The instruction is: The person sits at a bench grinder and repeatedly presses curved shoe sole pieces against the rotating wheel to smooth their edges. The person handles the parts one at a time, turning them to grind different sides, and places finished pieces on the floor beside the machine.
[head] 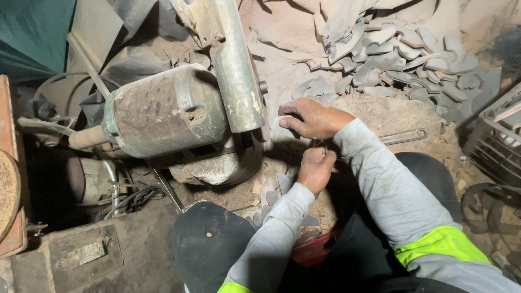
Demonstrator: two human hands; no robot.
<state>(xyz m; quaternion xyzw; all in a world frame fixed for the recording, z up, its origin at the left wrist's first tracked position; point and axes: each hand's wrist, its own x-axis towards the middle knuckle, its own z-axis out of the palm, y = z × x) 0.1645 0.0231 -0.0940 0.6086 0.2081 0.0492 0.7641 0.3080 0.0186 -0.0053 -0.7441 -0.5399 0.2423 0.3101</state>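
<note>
Beside the rusty grey metal grinding machine (173, 111), our right hand (313, 118) presses a flat grey curved piece (279, 129) against its wheel; our left hand (316, 168) is curled closed just below, its contents hidden.

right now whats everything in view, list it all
grinder motor: one, rusty grey-green, left of centre
wheel guard: one, dull metal, upright beside the motor
curved grey pieces: a heap, too many to count, top right on the dirt
more curved pieces: a few, grey, below the hands
wrench: one, dusty metal, flat on the mound at right
crate: one, dark slatted, right edge
red container: one, bottom centre, mostly hidden
cables: several, black, lower left
right hand: grip on a grey piece at the wheel
left hand: closed, just below the right hand; what it holds is hidden
</note>
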